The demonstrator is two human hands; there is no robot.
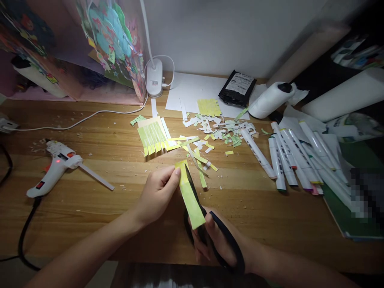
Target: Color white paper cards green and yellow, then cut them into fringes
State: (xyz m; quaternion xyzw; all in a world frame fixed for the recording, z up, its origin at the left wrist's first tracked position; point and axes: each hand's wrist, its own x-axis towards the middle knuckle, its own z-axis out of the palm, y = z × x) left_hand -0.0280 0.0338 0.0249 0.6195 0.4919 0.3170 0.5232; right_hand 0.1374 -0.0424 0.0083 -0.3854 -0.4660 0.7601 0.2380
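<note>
A yellow-green paper strip [192,200] is pinched by its far end between the thumb and fingers of my left hand [159,188]. My right hand [216,236] has its fingers through the handles of black scissors [229,240]. The scissor blades run along the strip's right side, partly hidden behind it; whether they touch the paper I cannot tell. Just beyond my hands lies a green and yellow fringed paper piece [153,136]. Beside it, loose yellow strips [199,160] and white and green paper scraps [228,130] are scattered.
At left rests a white glue gun [57,168] with a glue stick and black cord. Several markers [291,156] lie at right by a green mat [342,208]. Toward the wall are a power strip [155,78], white paper [183,88], a yellow fringed piece [209,107] and a black packet [238,88].
</note>
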